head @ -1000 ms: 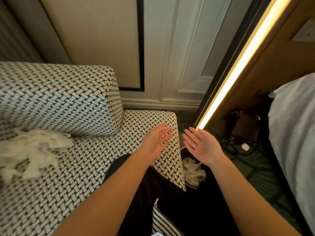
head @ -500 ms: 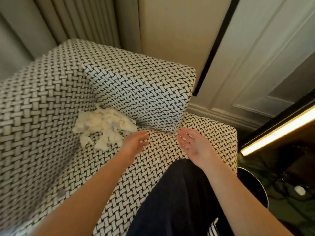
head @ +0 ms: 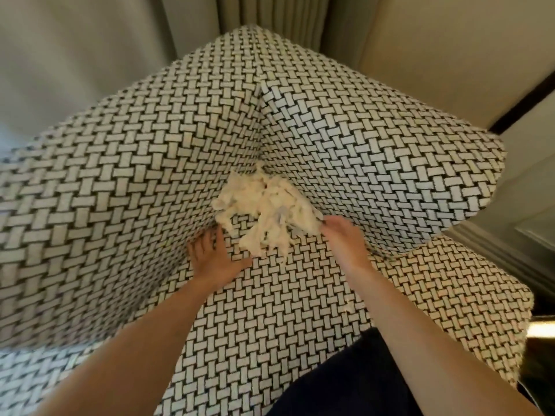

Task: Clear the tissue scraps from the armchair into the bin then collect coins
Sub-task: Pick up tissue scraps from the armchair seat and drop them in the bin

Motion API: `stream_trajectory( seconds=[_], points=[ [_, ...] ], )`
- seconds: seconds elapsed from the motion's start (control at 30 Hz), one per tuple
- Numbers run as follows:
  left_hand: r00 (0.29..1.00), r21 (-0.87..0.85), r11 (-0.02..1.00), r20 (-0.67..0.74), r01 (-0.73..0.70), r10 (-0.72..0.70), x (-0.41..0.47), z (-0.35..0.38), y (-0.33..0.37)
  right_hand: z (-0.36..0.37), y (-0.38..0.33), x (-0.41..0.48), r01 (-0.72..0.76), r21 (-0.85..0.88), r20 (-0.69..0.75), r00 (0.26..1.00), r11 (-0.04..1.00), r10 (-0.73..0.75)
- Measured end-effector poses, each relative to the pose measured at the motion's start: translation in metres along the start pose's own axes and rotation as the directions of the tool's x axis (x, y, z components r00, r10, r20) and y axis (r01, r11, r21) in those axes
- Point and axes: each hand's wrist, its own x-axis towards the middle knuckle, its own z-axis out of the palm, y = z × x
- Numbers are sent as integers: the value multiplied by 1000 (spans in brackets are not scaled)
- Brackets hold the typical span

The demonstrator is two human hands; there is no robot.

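The tissue scraps [head: 267, 211] lay as one soft, crumpled, cream-white heap in the far corner of the armchair's seat [head: 270, 319], pushed up against the seam where two padded walls met. One small stray scrap [head: 348, 307] lay apart on the seat, just beside the right forearm. The armchair [head: 135, 181] was covered all over in a coarse basket-weave cloth, pale rectangles on black, with rounded, bulky edges. The left hand [head: 216, 261] rested flat on the seat near the left wall, fingers straight and spread, holding nothing, just beside the heap's near left edge. The right hand [head: 345, 243] reached the heap's right edge with its back turned to the camera; its fingertips seemed to touch the tissue, but whether they pinched it could not be told. A leg in dark trousers [head: 345, 382] covered the seat's near edge. Pleated curtains [head: 270, 10] hung behind the chair, and a plain pale wall [head: 435, 55] stood to the right.
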Motion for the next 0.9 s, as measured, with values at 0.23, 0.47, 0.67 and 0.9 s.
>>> stream_trajectory(
  seconds=[0.23,0.47,0.67,0.9],
  points=[
    [995,-57,998,97,0,5,12,12,-4,23,-30,51,86,-274,191,981,958,-34],
    [988,-62,998,154,7,2,18,12,-5,78,-28,99,35,-334,284,957,942,65],
    [992,-45,999,126,1,5,18,16,-5,107,-3,126,-55,-481,80,991,875,106],
    [994,-59,998,113,-1,8,18,19,-6,96,-17,94,125,-119,-65,989,985,-133]
  ],
)
